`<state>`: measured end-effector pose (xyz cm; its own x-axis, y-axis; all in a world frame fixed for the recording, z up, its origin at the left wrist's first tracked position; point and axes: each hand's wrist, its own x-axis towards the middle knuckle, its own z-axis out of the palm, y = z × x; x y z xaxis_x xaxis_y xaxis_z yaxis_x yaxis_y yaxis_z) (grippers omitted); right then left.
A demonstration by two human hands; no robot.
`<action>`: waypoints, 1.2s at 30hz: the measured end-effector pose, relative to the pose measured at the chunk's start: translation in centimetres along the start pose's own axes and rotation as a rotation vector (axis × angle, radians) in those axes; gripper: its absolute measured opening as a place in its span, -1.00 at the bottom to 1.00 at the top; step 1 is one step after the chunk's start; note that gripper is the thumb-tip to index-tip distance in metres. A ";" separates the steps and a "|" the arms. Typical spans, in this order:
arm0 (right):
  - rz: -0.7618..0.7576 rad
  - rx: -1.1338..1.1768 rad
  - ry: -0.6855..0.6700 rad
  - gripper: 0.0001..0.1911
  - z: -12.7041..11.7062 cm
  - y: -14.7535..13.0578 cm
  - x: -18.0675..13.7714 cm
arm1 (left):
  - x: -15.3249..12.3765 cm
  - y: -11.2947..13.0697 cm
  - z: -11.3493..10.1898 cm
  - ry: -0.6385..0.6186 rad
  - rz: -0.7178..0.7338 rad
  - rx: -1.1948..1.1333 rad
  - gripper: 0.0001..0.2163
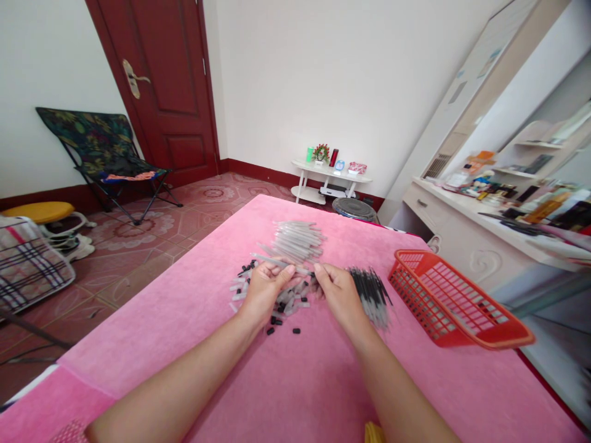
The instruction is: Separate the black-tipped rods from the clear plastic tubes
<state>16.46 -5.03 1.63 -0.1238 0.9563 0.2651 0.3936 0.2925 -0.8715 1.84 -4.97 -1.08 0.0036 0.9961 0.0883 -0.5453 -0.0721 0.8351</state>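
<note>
In front of me my left hand [265, 286] pinches a translucent pen barrel [268, 259], which lies nearly level and points off to the left. At the barrel's right end, the closed fingers of my right hand [336, 288] grip a small black pen part [313, 274]; its exact shape is partly hidden by the fingertips. Below and between the hands are scattered small clear caps [290, 299] and black plugs [296, 331]. Just beyond the hands lies a pile of translucent barrels [299, 239]. To the right of my right hand rests a bundle of pens with dark upper ends [373, 296].
A pink cloth [184, 320] covers the table. On its right side stands a red plastic basket [457, 301]. Past the table are a low white stand [332, 171], a folding chair [111, 147] and a yellow stool [39, 211]. A cluttered dresser [480, 215] is at the right.
</note>
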 end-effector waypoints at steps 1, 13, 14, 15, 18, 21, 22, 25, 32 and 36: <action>-0.008 -0.007 0.000 -0.72 0.0 0.1 0.0 | 0.0 0.0 0.0 0.006 -0.003 -0.003 -0.78; -0.025 -0.032 -0.026 -0.81 0.1 0.3 -0.1 | 0.1 -0.2 -0.4 0.021 -0.015 -0.007 -0.76; -0.022 -0.041 -0.035 -0.78 0.2 0.4 -0.1 | 0.1 -0.3 -0.4 0.014 -0.018 -0.009 -0.76; -0.014 -0.054 -0.048 -0.71 0.2 0.4 -0.1 | 0.1 -0.3 -0.4 0.005 -0.021 -0.010 -0.76; -0.005 -0.062 -0.046 -0.66 0.2 0.5 -0.1 | 0.2 -0.4 -0.5 0.004 -0.020 -0.007 -0.75; -0.021 -0.009 -0.021 -0.82 0.2 0.5 0.0 | 0.2 -0.3 -0.6 0.015 -0.011 0.001 -0.75; -0.019 0.001 -0.031 -0.82 0.2 0.4 0.0 | 0.2 -0.3 -0.6 0.006 -0.011 0.006 -0.75; 0.010 -0.012 -0.069 -0.66 0.1 0.4 0.0 | 0.2 -0.3 -0.5 -0.019 -0.015 0.022 -0.75; 0.020 0.030 -0.104 -0.73 0.2 0.4 -0.1 | 0.2 -0.3 -0.6 -0.020 -0.016 0.028 -0.74; 0.030 0.040 -0.090 -0.71 0.2 0.1 -0.2 | 0.2 -0.4 -0.6 -0.017 -0.017 0.025 -0.74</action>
<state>16.35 -5.22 1.38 -0.1943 0.9598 0.2026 0.3617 0.2621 -0.8947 1.52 -4.70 -1.73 0.0267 0.9962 0.0834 -0.5236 -0.0571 0.8501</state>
